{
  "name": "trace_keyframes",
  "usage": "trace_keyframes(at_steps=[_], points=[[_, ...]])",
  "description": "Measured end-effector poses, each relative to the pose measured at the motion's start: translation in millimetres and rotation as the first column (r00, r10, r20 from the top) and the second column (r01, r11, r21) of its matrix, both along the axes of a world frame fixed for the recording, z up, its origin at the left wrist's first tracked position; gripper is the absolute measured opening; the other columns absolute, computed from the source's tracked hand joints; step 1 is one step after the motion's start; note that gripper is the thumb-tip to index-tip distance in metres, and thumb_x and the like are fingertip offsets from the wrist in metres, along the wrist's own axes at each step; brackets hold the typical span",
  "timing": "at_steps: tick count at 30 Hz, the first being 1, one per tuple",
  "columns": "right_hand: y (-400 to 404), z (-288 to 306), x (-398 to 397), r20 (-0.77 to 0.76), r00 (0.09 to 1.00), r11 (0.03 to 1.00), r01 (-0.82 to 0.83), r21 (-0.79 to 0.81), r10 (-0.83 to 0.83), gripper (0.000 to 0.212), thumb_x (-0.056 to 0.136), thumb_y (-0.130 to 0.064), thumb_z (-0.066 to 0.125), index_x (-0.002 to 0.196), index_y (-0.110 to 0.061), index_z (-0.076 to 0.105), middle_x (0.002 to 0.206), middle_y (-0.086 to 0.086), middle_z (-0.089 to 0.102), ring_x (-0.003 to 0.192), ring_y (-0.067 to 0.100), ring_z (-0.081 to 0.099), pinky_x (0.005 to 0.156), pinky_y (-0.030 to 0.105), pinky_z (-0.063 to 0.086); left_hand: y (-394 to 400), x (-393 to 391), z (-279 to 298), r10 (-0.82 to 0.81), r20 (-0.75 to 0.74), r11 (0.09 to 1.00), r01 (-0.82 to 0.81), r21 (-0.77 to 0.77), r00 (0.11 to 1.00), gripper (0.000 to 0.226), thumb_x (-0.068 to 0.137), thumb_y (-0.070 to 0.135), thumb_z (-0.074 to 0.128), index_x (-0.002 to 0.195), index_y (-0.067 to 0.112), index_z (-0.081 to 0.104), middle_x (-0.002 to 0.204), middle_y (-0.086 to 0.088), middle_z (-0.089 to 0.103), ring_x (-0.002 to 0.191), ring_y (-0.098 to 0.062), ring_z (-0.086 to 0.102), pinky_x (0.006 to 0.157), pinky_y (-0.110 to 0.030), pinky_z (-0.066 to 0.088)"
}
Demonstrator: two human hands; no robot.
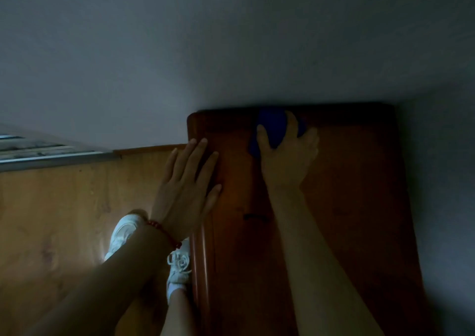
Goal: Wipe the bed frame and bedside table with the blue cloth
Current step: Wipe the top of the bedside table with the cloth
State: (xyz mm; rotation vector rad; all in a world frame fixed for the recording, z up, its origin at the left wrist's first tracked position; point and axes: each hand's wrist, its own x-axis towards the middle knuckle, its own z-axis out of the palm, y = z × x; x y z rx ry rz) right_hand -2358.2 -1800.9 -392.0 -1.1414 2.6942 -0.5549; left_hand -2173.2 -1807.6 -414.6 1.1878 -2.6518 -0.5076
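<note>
Gripping the blue cloth in the right hand, fingers curled round the bunched fabric, thumb on its left side, pressing it down onto the far end of the table top, close to the back edge where dark wood meets the wall. Cloth mostly bundled under and ahead of the palm, a darker fold showing at the lower left of the hand and a bit more past the fingers on the right. Right forearm running up from the lower edge of the view, over the middle of the wooden top. Left hand lying flat and open, fingers spread and holding nothing, resting across the near left edge of the top, fingertips pointing toward the wall, thumb side on the reddish wood. Red bead bracelet round the left wrist. Small dark handle visible between the two arms, on the wooden surface. Rounded molding along the left side of the table, glossy and reddish, catching some light. Below and left of it, two white shoes with laces on the pale wood floor, one partly hidden behind the left wrist, the other just beside the table's left edge. Brown skirting along the foot of the wall left of the table. Metal track at the far left, blurred. Dim lighting throughout, right side of the table deep in shadow, detail hard to make out.
</note>
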Motion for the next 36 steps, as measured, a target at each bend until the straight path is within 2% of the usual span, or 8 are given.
trace_keyframes(at_steps=[5, 10, 15, 20, 26, 28, 33, 36], points=[[1, -4, -2, -0.067, 0.964, 0.966, -0.257, 0.002, 0.257, 0.065, 0.080, -0.060, 0.043, 0.127, -0.016, 0.049, 0.100, 0.022, 0.056, 0.089, 0.033, 0.052, 0.078, 0.036, 0.036, 6, -36, -3, 0.096, -0.023, 0.995, -0.095, 0.021, 0.995, 0.057, 0.091, 0.036, 0.039, 0.133, -0.002, 0.044, 0.141, -0.030, 0.036, 0.134, -0.035, 0.022, 0.111, -0.047, 0.014], [-5, -2, -34, 0.028, 0.997, 0.998, 0.066, -0.016, -0.066, 0.066, 0.083, -0.055, 0.053, 0.135, -0.017, 0.038, 0.115, 0.019, 0.049, 0.104, 0.032, 0.046, 0.089, 0.039, 0.035, 8, -40, -6, 0.136, -0.083, 0.991, -0.137, -0.003, 0.987, 0.055, 0.091, 0.035, 0.040, 0.133, -0.002, 0.044, 0.140, -0.030, 0.037, 0.134, -0.035, 0.023, 0.111, -0.047, 0.014], [3, 2, -36, 0.042, 0.961, 0.961, -0.276, 0.011, 0.275, 0.065, 0.083, -0.054, 0.051, 0.136, -0.018, 0.038, 0.119, 0.023, 0.048, 0.106, 0.035, 0.045, 0.090, 0.040, 0.033, 9, -41, -6, 0.138, -0.057, 0.990, -0.139, -0.014, 0.989, 0.056, 0.091, 0.035, 0.040, 0.134, -0.001, 0.041, 0.142, -0.030, 0.034, 0.135, -0.036, 0.022, 0.111, -0.048, 0.014], [6, -1, -67, 0.076, 0.996, 0.999, -0.042, -0.001, 0.042, 0.065, 0.085, -0.054, 0.051, 0.138, -0.020, 0.034, 0.122, 0.021, 0.044, 0.108, 0.033, 0.042, 0.094, 0.041, 0.033, 9, -45, -3, 0.151, -0.066, 0.988, -0.152, -0.016, 0.986, 0.054, 0.090, 0.033, 0.041, 0.131, -0.003, 0.042, 0.138, -0.033, 0.037, 0.133, -0.039, 0.023, 0.110, -0.049, 0.016], [23, -3, -60, -0.055, 0.927, 0.928, -0.372, 0.014, 0.372, 0.064, 0.080, -0.058, 0.044, 0.127, -0.015, 0.048, 0.105, 0.023, 0.055, 0.092, 0.036, 0.053, 0.078, 0.039, 0.039, 16, -72, 2, 0.120, -0.058, 0.991, -0.122, -0.044, 0.991, 0.057, 0.090, 0.035, 0.040, 0.133, -0.002, 0.042, 0.140, -0.032, 0.036, 0.133, -0.038, 0.021, 0.111, -0.047, 0.011], [21, -3, -70, -0.048, 0.942, 0.943, -0.333, 0.012, 0.334, 0.066, 0.079, -0.061, 0.042, 0.129, -0.018, 0.046, 0.108, 0.022, 0.054, 0.095, 0.035, 0.051, 0.079, 0.036, 0.034, 17, -85, 3, 0.065, -0.050, 0.997, -0.067, -0.038, 0.997, 0.057, 0.092, 0.035, 0.039, 0.135, -0.001, 0.040, 0.142, -0.031, 0.034, 0.134, -0.037, 0.021, 0.111, -0.046, 0.010], [44, -6, -58, 0.019, 1.000, 0.999, 0.011, -0.031, -0.010, 0.064, 0.082, -0.057, 0.049, 0.132, -0.020, 0.040, 0.109, 0.019, 0.051, 0.096, 0.031, 0.049, 0.082, 0.034, 0.033, 16, -96, 0, 0.002, 0.025, 1.000, -0.001, -0.028, 1.000, 0.058, 0.093, 0.038, 0.034, 0.138, 0.002, 0.040, 0.144, -0.028, 0.033, 0.135, -0.036, 0.020, 0.111, -0.047, 0.010], [73, -2, -37, 0.022, 1.000, 1.000, 0.011, 0.013, -0.011, 0.064, 0.080, -0.060, 0.041, 0.130, -0.020, 0.041, 0.106, 0.017, 0.052, 0.092, 0.030, 0.049, 0.079, 0.033, 0.030, 16, -96, 1, -0.002, 0.035, 0.999, 0.003, -0.037, 0.999, 0.057, 0.093, 0.037, 0.034, 0.137, 0.001, 0.041, 0.143, -0.029, 0.035, 0.135, -0.036, 0.021, 0.111, -0.047, 0.010]])
